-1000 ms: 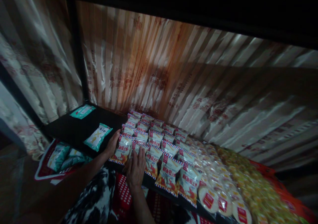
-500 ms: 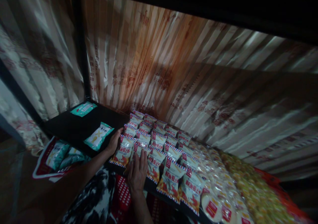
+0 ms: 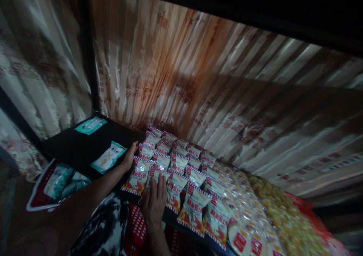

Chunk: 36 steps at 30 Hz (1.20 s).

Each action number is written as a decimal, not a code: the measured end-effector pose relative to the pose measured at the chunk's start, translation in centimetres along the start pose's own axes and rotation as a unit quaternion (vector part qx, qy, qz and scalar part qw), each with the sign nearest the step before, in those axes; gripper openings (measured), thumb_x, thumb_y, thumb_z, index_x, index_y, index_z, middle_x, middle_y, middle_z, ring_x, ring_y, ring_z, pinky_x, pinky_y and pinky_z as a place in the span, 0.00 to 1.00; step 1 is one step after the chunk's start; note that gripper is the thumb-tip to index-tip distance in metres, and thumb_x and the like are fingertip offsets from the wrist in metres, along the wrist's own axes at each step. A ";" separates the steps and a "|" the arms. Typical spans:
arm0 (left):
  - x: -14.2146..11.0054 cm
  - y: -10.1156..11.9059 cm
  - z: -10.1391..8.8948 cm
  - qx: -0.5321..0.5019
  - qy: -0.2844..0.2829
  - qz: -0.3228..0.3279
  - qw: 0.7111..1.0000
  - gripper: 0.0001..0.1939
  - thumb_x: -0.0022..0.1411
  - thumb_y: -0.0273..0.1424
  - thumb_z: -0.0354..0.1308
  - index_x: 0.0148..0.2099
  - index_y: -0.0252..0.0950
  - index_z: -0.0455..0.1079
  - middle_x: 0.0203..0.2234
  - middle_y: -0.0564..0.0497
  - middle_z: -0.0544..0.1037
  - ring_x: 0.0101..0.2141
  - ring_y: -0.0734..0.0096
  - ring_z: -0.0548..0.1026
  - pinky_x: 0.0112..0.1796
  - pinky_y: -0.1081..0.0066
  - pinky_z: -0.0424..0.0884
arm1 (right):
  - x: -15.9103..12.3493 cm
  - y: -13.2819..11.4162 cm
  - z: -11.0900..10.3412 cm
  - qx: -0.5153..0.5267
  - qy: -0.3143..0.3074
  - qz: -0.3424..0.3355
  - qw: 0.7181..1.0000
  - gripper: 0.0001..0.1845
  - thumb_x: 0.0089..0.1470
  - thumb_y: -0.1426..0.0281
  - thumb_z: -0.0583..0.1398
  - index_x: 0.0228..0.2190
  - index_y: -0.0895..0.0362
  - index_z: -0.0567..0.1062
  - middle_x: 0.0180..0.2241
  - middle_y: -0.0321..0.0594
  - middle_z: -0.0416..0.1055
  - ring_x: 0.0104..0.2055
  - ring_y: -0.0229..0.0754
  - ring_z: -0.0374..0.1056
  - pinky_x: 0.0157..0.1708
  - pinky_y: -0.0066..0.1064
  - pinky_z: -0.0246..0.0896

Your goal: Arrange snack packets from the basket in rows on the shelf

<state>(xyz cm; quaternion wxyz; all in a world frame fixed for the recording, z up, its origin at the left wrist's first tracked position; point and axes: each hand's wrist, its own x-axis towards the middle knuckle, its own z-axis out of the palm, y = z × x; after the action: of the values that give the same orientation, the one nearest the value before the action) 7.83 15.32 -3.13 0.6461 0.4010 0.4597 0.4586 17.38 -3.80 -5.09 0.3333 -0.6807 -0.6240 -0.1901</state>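
Observation:
Rows of white snack bags with striped edges and red lettering point(image 3: 172, 190) stand on a black shelf point(image 3: 70, 146). At the left end of the rows is my left hand point(image 3: 131, 157), open, its fingers stretched along the side of the bags. My right hand point(image 3: 154, 200) lies with fingers extended over a front-row bag point(image 3: 155, 172), covering most of it; the hand looks open and pressed lightly to the bag. Left of my left hand, a green-and-white snack packet point(image 3: 109, 157) lies flat. Another green packet point(image 3: 90, 125) lies farther back.
A red basket with a white rim point(image 3: 35, 199) holds several green packets at lower left. Right of the bags are round clear-wrapped items point(image 3: 239, 237), yellow-green wrapped pieces point(image 3: 292, 220) and red packaging point(image 3: 309, 212). A pleated curtain point(image 3: 176, 70) hangs behind; a dark post point(image 3: 86, 48) stands left.
The view has shifted slightly, so the shelf's left part sits lower and more to the left. Both hands keep nearly the same places at the bags.

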 end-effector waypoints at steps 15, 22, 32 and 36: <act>0.6 0.9 -0.1 -0.006 -0.007 -0.024 1.000 0.33 0.64 0.50 0.36 0.62 0.34 0.57 0.55 0.39 0.67 0.58 0.59 0.61 0.56 0.58 0.57 | 0.0 0.0 0.0 -0.005 -0.019 0.000 1.000 0.21 0.60 0.71 0.49 0.55 0.58 0.61 0.62 0.53 0.49 0.65 0.57 0.39 0.50 0.54 0.58; 0.6 0.9 0.0 -0.008 -0.016 -0.026 0.999 0.34 0.63 0.52 0.38 0.61 0.34 0.58 0.51 0.40 0.72 0.56 0.58 0.65 0.56 0.57 0.58 | -0.2 0.0 0.0 -0.010 -0.023 0.012 1.000 0.21 0.59 0.71 0.50 0.54 0.57 0.63 0.62 0.52 0.50 0.65 0.56 0.40 0.51 0.54 0.58; 0.2 1.3 -0.4 0.014 0.005 -0.003 1.000 0.29 0.66 0.47 0.37 0.58 0.34 0.62 0.52 0.41 0.71 0.55 0.59 0.66 0.56 0.57 0.58 | -0.2 0.2 0.0 0.003 -0.023 0.014 1.000 0.22 0.59 0.71 0.49 0.55 0.57 0.62 0.62 0.51 0.49 0.65 0.55 0.40 0.51 0.53 0.58; 0.2 1.8 -0.4 0.034 0.012 0.025 0.999 0.28 0.66 0.45 0.36 0.56 0.33 0.64 0.53 0.40 0.70 0.56 0.61 0.65 0.56 0.59 0.57 | -0.2 0.1 0.0 0.001 -0.012 0.009 1.000 0.21 0.59 0.72 0.50 0.54 0.57 0.62 0.62 0.51 0.48 0.65 0.55 0.39 0.51 0.53 0.58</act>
<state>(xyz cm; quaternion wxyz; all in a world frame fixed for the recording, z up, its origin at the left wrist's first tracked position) 7.06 16.02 -1.59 0.6146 0.4286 0.4729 0.4637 17.45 -3.99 -5.28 0.3281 -0.6886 -0.6215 -0.1786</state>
